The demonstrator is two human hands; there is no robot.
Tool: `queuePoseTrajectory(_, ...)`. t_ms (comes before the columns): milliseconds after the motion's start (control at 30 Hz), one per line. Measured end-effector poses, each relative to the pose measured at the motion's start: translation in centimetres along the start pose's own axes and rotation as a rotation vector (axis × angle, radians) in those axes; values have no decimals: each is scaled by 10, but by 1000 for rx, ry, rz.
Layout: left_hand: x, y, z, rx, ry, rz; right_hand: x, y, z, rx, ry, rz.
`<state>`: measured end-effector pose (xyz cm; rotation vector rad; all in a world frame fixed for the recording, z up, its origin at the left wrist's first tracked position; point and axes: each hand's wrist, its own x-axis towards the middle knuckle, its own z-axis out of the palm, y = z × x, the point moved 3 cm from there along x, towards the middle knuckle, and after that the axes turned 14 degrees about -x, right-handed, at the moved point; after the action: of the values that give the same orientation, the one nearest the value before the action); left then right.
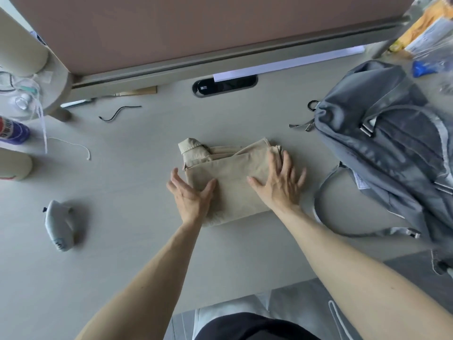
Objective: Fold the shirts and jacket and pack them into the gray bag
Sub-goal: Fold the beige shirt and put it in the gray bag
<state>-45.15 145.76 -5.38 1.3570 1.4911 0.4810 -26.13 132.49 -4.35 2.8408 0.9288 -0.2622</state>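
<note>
Smooth pale counter (pixel 117 253), mid-scene: I see a beige woven garment (pixel 232 182) folded into a flat rectangle, collar at far left. Left hand (pixel 190 195) is spread at its left edge and right hand (pixel 282 185) is flat on its right side, fingers straight. Slouchy gray bag (pixel 392 155) lies to the right.

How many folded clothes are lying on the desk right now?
1: a beige folded garment in the middle of the desk, with the left hand at its left edge and the right hand flat on it. Others may be hidden inside the gray bag.
</note>
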Motion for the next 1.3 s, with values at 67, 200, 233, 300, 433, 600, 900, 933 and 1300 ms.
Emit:
queuePoseTrajectory(67,1,-3,-5,-74,-44,-209,-24,12,-6,86,16,199)
queuePoseTrajectory(200,1,0,-11,-253,-270,-421,-61,35,-12,326,-186,488)
queuePoseTrajectory(233,-3,3,-11,-291,-314,-441,-65,40,-6,411,-261,547)
queuePoseTrajectory(300,-18,15,-10,-403,-378,-435,-71,47,-3,577,-388,601)
queuePoseTrajectory(433,-58,45,-5,-562,-534,-350,-91,54,-17,1004,-703,622)
queuePoseTrajectory(600,-120,88,14,-662,-703,-102,-113,79,-51,1276,-751,467)
queuePoseTrajectory(900,-297,149,57,-795,-930,137,-175,205,-132,2008,-303,221)
queuePoseTrajectory(933,-317,155,63,-786,-980,159,-183,225,-139,2004,-238,230)
queuePoseTrajectory(1300,-447,195,130,-1034,-1103,-234,-245,431,-188,1890,39,188)
